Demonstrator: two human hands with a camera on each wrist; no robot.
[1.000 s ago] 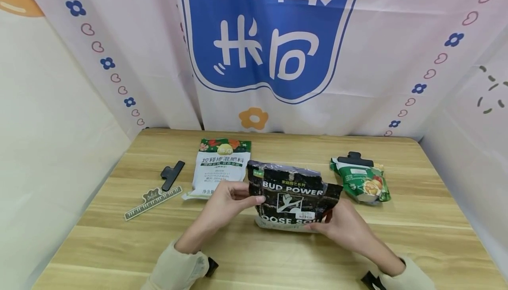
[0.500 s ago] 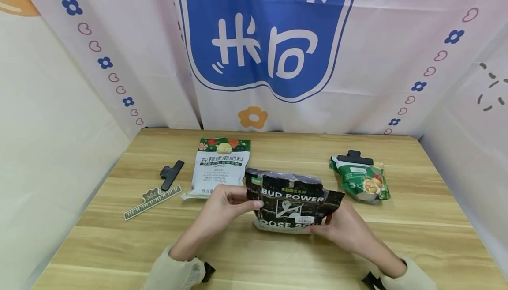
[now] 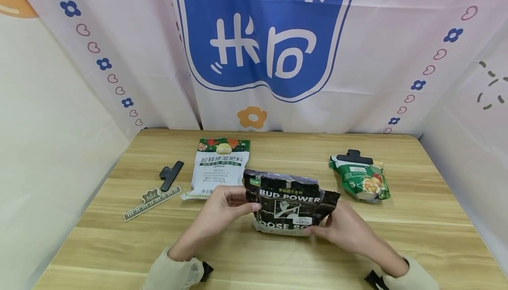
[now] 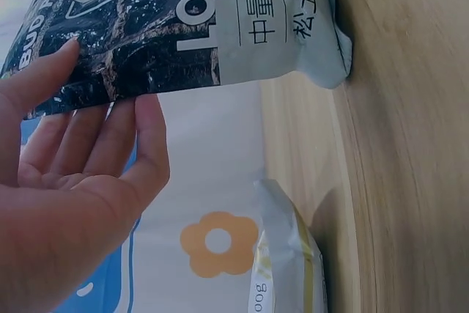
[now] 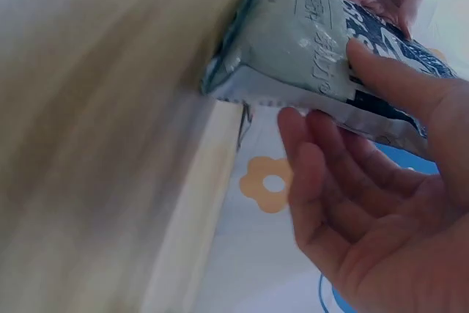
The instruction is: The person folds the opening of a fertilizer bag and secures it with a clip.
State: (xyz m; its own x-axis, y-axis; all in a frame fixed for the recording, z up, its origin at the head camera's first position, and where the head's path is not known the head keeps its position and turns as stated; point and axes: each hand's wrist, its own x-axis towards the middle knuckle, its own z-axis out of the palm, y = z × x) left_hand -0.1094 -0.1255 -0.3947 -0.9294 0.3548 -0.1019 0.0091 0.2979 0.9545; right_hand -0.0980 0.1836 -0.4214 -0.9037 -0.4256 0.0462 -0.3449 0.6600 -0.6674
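A black and pale soil bag [image 3: 287, 210] with "BUD POWER" printed on its front stands upright at the middle of the table, its top edge uneven. My left hand [image 3: 224, 208] grips the bag's left side, thumb on the front and the other fingers behind. At the lower right side my right hand [image 3: 343, 226] holds it the same way, thumb near the bottom front. In the left wrist view, the fingertips [image 4: 146, 108] of the left hand pass behind the bag's edge. The right wrist view shows the bag's pale base [image 5: 278, 42] close to the tabletop.
Behind the left hand lies a white and green fertilizer bag [image 3: 220, 171]. Left of it are a black clip [image 3: 171, 176] and a piano-key patterned clip [image 3: 152, 201]. A green pouch [image 3: 361, 179] with a black clip [image 3: 354, 157] on its top lies at the right. A curtain [image 3: 317, 113] hangs behind the table.
The soil bag's top edge sits a little lower in the head view, and the bag has shifted slightly left. Both hands keep their hold on it.
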